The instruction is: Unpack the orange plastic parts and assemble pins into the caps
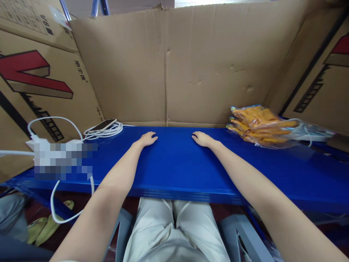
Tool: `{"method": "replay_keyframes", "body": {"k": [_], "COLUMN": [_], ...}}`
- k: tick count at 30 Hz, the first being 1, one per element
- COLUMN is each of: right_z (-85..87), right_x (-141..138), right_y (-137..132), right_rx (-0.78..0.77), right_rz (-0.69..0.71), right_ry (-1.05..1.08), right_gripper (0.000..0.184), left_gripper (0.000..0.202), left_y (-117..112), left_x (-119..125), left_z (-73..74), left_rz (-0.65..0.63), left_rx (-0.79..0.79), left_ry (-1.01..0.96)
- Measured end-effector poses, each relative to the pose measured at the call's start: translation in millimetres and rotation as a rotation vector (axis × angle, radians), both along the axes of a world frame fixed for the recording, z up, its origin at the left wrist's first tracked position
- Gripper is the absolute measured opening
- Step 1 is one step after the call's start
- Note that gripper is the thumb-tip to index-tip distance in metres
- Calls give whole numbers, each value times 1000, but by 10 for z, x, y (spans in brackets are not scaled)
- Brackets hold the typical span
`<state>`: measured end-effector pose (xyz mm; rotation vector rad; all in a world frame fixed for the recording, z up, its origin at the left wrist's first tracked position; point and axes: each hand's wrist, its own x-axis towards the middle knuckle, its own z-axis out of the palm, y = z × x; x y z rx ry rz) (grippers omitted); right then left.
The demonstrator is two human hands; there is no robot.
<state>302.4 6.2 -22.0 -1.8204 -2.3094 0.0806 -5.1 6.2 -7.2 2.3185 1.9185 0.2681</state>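
Note:
Both of my hands rest palm down on a blue metal tabletop (177, 160), some way apart. My left hand (148, 139) lies left of the middle, holding nothing, with thumb and fingers apart. To the right, my right hand (201, 139) also lies flat and empty, its thumb away from the fingers. Nearest to the right hand is a stack of clear plastic packets with orange-yellow gloves (259, 123). A phone (104, 125) sits on a coil of white cable (109, 131), beyond my left hand toward the back left.
A tall cardboard panel (196, 65) closes off the back, with printed cardboard boxes at the left (40, 80) and right (321, 72). White plugs and cords (68, 122) sit at the left edge, partly blurred out. Another person's legs and yellow shoes (40, 229) show below.

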Motion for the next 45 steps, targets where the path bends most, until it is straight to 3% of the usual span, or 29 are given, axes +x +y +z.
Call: {"method": "replay_keyframes", "body": {"k": [45], "right_z": [11], "right_x": [-1], "right_y": [-7], "right_rx": [8], "right_rz": [4], "right_ry": [-27], "right_gripper": [42], "left_gripper": [58], "left_y": [-17], "left_x": [10], "left_z": [19], "left_rz": [1], "left_rx": [-2], "left_ry": [-8]}}
